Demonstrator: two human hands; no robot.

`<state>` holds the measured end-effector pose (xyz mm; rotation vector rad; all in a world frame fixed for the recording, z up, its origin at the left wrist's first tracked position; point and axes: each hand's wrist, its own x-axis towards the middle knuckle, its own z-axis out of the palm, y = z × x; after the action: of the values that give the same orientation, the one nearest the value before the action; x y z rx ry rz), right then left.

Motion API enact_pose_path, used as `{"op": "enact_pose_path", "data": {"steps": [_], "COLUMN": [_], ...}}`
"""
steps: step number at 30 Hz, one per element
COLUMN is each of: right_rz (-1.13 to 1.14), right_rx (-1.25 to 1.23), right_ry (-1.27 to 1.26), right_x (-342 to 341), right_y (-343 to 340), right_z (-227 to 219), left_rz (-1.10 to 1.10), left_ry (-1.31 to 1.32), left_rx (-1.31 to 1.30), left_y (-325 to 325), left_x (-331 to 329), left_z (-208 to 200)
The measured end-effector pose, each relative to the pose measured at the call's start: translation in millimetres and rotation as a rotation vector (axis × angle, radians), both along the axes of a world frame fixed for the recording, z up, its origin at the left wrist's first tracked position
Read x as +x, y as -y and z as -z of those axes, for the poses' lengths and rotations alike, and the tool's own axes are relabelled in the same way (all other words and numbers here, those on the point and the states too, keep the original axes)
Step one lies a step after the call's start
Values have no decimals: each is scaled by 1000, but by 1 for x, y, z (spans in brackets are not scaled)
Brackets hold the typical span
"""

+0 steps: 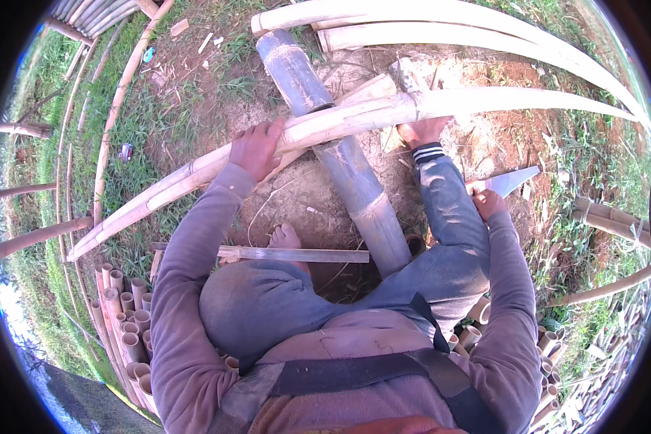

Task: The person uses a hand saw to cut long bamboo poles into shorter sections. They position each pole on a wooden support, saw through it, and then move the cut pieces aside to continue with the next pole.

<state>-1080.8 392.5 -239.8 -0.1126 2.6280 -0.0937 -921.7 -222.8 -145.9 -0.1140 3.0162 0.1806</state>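
Observation:
A long pale bamboo pole lies crosswise over a thick grey bamboo log that runs away from between my legs. My left hand is wrapped over the pole, left of the log. Down beside my right shin, my right hand is closed on a handsaw. Its bare blade points to the right, apart from the pole, and its handle is hidden in my fist. My right foot is against the near side of the pole.
A long, narrow, flat bar lies near my left foot. More pale poles lie at the far right. Cut bamboo tubes are stacked at the near left, with others at the near right. A bamboo rail runs along the left.

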Motion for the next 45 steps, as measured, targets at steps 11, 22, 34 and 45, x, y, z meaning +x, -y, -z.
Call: {"op": "enact_pose_path", "data": {"steps": [11,22,34,45], "right_rz": [70,656,161,358], "right_rx": [141,-34,149,-829], "right_ry": [118,134,118,-841], "right_x": [-2,48,23,88], "right_y": [9,-75,-61,22], "right_z": [45,76,107,-149], "left_rz": [-23,-15,-22,-23], "left_ry": [19,42,95,70], "left_rx": [29,22,34,-100], "left_y": [-18,-23,-27,-33], "left_x": [-34,-54,-62,-43], "left_z": [8,17,9,-9]}}
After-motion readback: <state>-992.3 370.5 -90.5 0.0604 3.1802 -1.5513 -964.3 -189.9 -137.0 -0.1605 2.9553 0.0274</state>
